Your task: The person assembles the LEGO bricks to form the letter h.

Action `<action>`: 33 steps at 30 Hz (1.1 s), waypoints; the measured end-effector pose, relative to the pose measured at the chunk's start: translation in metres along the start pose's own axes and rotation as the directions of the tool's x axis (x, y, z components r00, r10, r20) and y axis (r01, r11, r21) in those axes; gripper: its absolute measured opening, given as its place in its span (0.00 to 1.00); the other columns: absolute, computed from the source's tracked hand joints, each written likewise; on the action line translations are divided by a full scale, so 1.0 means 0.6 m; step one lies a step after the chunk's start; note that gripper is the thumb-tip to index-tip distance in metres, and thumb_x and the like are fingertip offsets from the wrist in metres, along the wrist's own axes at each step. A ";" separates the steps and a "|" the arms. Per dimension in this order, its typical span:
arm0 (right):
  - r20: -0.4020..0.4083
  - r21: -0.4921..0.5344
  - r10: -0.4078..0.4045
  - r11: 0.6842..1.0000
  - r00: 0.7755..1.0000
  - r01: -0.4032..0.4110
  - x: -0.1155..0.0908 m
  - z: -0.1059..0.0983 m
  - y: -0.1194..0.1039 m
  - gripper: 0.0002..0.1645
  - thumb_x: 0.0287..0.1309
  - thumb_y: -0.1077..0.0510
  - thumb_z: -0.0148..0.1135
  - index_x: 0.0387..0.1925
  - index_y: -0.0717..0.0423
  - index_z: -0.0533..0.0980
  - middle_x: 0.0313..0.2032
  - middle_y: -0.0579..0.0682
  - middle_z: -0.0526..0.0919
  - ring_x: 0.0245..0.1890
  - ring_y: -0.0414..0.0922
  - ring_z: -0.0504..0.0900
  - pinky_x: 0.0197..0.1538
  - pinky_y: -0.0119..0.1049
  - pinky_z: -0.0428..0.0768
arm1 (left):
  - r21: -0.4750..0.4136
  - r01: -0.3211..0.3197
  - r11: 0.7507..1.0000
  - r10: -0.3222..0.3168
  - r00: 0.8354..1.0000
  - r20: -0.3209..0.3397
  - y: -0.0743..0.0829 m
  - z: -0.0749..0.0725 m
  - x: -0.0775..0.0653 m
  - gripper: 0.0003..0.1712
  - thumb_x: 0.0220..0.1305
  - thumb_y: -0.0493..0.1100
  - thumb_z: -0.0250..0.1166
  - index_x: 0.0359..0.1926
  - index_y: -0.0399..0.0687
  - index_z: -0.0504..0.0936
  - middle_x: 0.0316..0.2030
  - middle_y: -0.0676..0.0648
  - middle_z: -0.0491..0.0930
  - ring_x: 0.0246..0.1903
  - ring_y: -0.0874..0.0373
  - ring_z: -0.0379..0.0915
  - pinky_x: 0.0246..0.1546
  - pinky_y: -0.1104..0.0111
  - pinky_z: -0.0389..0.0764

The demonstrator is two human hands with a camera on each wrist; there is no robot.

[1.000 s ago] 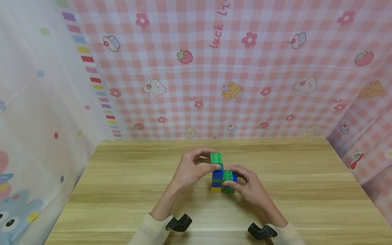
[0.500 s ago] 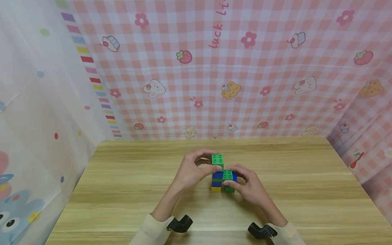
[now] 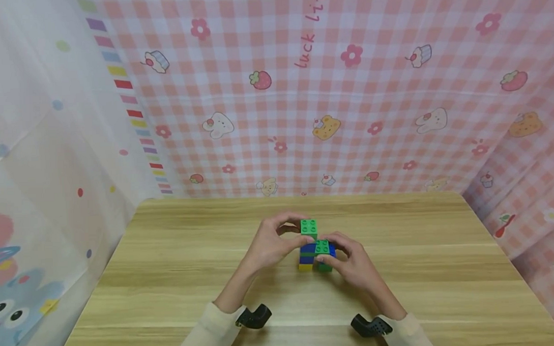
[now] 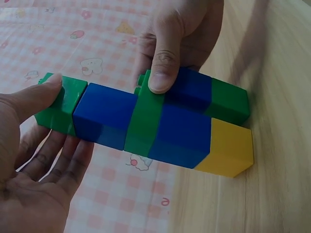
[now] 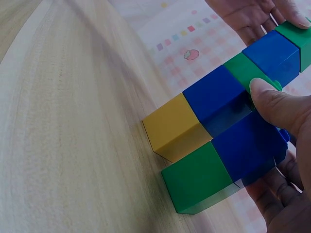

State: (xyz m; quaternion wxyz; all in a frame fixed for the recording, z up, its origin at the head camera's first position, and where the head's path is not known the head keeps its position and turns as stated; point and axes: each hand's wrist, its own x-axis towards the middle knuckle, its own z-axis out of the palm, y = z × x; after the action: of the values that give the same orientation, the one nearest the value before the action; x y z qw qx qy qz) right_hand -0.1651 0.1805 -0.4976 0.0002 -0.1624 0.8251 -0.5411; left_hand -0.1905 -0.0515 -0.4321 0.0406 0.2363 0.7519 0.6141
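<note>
A stack of toy building bricks stands on the wooden table, in two columns side by side. One column rises from a yellow brick (image 4: 231, 148) through a blue brick (image 4: 182, 136), a green brick (image 4: 146, 121) and another blue brick (image 4: 104, 114) to a green top brick (image 3: 308, 228). My left hand (image 3: 270, 244) pinches that top brick between thumb and fingers. The shorter column has a green bottom brick (image 5: 199, 177) under a blue brick (image 5: 250, 141). My right hand (image 3: 353, 264) grips this side, its thumb on the middle green brick, its fingertips partly hidden behind the bricks.
The wooden table (image 3: 170, 278) reaches back to a pink checked cloth (image 3: 275, 117) hanging behind it. A white patterned cloth (image 3: 51, 150) hangs at the left. Black camera mounts (image 3: 254, 316) sit on both wrists.
My left hand has shifted slightly right and nearer with the green top brick, which now covers more of the blue below it. The right hand has stayed in place.
</note>
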 end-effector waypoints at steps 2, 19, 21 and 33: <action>-0.002 0.001 0.000 1.000 1.000 0.000 0.000 0.000 0.000 0.20 0.62 0.49 0.72 0.55 0.39 0.80 0.50 0.41 0.84 0.53 0.42 0.82 0.67 0.55 0.79 | 0.005 -0.003 1.000 0.003 1.000 -0.001 -0.001 0.001 0.000 0.21 0.59 0.41 0.77 0.53 0.50 0.86 0.51 0.48 0.85 0.49 0.49 0.81 0.59 0.60 0.84; 0.006 0.005 0.000 1.000 1.000 0.000 -0.001 0.000 0.000 0.20 0.62 0.50 0.72 0.56 0.38 0.80 0.51 0.42 0.84 0.54 0.43 0.83 0.66 0.55 0.79 | 0.016 -0.088 0.996 0.088 0.996 -0.010 -0.012 0.005 -0.004 0.19 0.60 0.39 0.76 0.52 0.48 0.85 0.49 0.47 0.85 0.48 0.51 0.81 0.58 0.61 0.85; 0.006 0.003 0.004 1.000 1.000 -0.004 -0.001 0.001 0.001 0.20 0.62 0.50 0.72 0.55 0.38 0.80 0.51 0.41 0.84 0.54 0.44 0.83 0.67 0.56 0.79 | 0.022 -0.107 0.994 0.107 0.994 -0.010 -0.012 0.006 -0.005 0.19 0.60 0.39 0.76 0.52 0.47 0.84 0.49 0.46 0.85 0.47 0.52 0.81 0.58 0.61 0.85; 0.006 -0.016 -0.005 1.000 1.000 0.005 0.001 -0.002 0.002 0.21 0.62 0.49 0.72 0.56 0.36 0.80 0.52 0.40 0.84 0.56 0.46 0.82 0.67 0.56 0.79 | 0.037 -0.114 0.993 0.115 0.993 -0.006 -0.014 0.007 -0.005 0.19 0.62 0.40 0.75 0.53 0.50 0.84 0.47 0.48 0.84 0.48 0.55 0.81 0.57 0.63 0.85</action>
State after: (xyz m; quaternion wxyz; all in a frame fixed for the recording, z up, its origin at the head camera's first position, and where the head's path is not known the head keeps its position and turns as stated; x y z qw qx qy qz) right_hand -0.1659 0.1816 -0.4981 0.0001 -0.1662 0.8291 -0.5338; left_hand -0.1887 -0.0503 -0.4418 -0.0019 0.2774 0.7483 0.6025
